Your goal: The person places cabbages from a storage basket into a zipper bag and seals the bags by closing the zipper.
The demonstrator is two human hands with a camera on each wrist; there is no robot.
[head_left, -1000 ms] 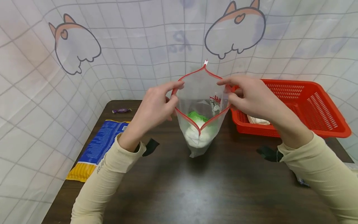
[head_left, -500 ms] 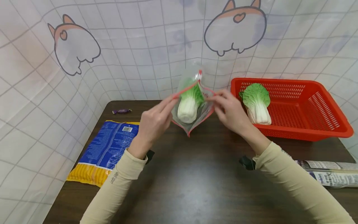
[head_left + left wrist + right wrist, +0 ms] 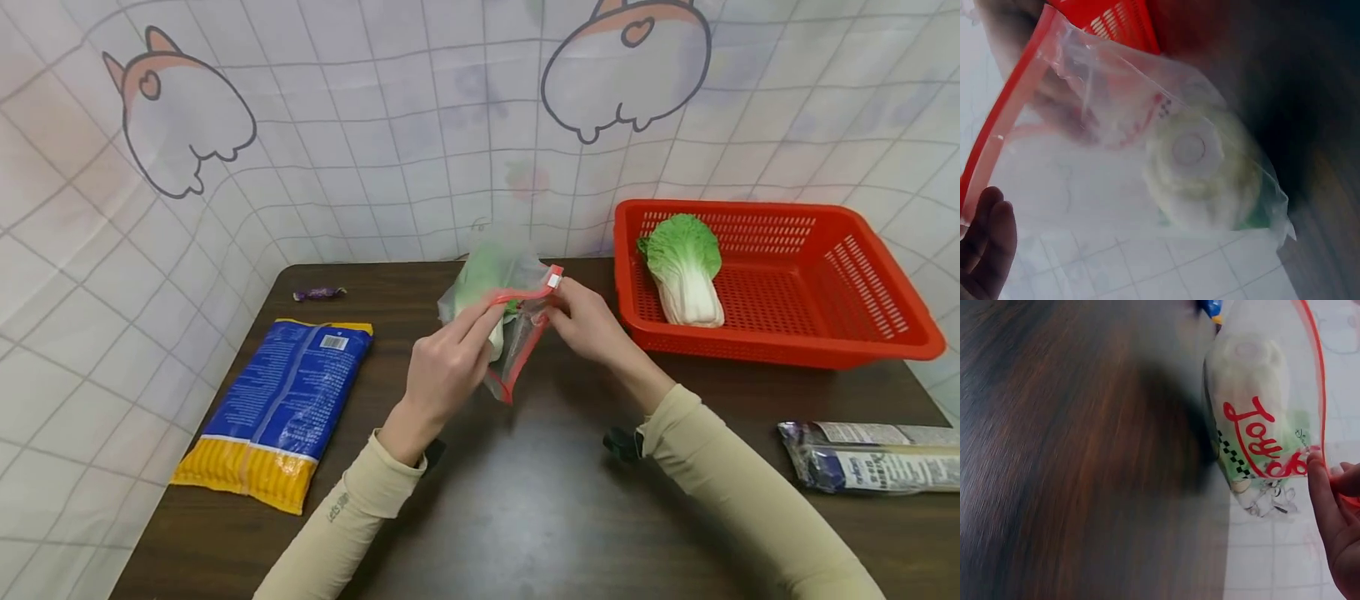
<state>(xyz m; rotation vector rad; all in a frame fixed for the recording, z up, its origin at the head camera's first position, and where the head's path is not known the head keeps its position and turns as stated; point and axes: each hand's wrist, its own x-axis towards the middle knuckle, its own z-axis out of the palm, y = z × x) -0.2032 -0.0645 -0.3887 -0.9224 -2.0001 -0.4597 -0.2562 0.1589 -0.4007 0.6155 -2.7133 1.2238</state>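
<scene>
Half a second on, the plastic bag (image 3: 491, 267) sits lower and its mouth is narrower — the right hand (image 3: 588, 321) now pinches the red zip (image 3: 523, 296) by the white slider (image 3: 554, 281), while the left hand (image 3: 448, 362) grips the rim farther along. The cabbage (image 3: 1250, 384) lies inside; with the mouth partly open, the work seems to be at closing — not yet sealed.

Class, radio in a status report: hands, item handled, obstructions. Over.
Left hand and right hand holding red-rimmed clear plastic zip bag. Green-and-white leafy cabbage inside, mouth partly open. No obstruction seen.
</scene>
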